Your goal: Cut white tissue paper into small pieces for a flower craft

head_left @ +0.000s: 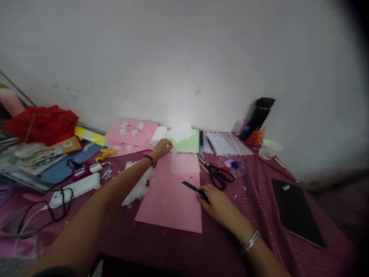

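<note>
My right hand (215,202) is wrapped round the blue handle of a craft knife (190,187). Its long dark blade points left over a pink sheet of paper (170,204). Across the upper part of the pink sheet lies a thin, see-through white sheet (185,163). The fingers of my left hand (162,149) are pinched together at that thin sheet's upper left corner. Black-handled scissors (220,176) lie just beyond my right hand. Crumpled white tissue (138,192) lies partly behind my left forearm.
Pink sheets with white flowers (131,132) and a yellow glue gun (105,154) are on the left, near a white power strip (75,189) with cables. On the right are a paper cup (269,149), paint bottles (256,137), a black tumbler (260,114) and a dark flat pad (297,213).
</note>
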`<state>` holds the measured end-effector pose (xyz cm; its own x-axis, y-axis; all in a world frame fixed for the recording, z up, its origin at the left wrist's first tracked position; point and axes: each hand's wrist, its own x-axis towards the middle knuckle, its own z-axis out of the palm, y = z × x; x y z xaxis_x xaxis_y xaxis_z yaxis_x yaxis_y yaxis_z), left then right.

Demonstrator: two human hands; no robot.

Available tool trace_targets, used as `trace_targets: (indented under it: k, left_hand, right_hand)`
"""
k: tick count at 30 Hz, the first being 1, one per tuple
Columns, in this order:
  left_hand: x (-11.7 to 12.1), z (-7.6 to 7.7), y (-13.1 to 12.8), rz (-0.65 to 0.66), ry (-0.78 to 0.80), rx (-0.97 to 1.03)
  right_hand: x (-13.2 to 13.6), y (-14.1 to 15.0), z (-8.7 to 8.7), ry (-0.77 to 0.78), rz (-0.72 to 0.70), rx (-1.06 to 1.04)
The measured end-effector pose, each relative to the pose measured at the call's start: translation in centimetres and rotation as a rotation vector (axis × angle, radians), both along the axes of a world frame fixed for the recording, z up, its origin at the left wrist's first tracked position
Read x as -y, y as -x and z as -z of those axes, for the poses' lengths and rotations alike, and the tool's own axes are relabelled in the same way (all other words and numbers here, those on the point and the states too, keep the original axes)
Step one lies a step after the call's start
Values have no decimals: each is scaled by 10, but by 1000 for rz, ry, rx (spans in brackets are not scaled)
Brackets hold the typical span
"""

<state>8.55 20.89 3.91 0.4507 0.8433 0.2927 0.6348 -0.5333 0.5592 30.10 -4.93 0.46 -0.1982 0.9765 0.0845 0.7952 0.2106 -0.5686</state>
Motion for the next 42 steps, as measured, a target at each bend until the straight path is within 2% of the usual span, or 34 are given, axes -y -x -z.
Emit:
trace_targets:
  k: [3,5,8,10,12,17,20,23,25,27,30,32,34,37,40,42]
  left_hand:
    - [12,-14,0,-79,112,207]
    - [26,-27,4,-89,219,351]
    - [53,-48,16,-75,417,544]
    - [76,-56,30,-70,553,632]
    - [104,-54,49,-71,690,678]
    - [187,-24,91,-64,1041,597]
    - [214,-24,105,-24,1079,615]
    - [217,-36,114,67,916,680]
    - [211,-39,119,113,771,635]
    - [203,-35,122,119,618,556]
    - [192,-18,123,73,468,517]
    - [186,-5,119,46,511,553]
    - [181,6,110,65,666,625]
    - [174,14,96,136,907,775]
    - [169,16,85,155,1050,846]
    - [171,17,84,169,1129,852]
  right_hand:
    - [2,-3,-3,-10,-12,-38]
    - [3,-7,-2,-17,-11,-68]
    - [3,-12,1,-30,13,-109]
    - [2,-16,3,-42,46,-135]
    - [0,-17,1,-55,80,-163]
    - [-6,1,-11,-28,100,-274]
    - [-8,33,-24,62,77,-372]
    - [-11,74,-41,183,19,-489]
    - [-14,99,-50,241,-24,-573]
    - [-20,119,-55,274,-53,-644]
    - [-31,138,-55,314,-107,-718]
    - [-37,146,-55,313,-163,-698]
    - [-42,149,-55,266,-207,-623]
    - [-46,142,-56,235,-222,-537]
    - [-50,123,-52,359,-161,-528]
    - [-51,108,-45,466,-104,-594]
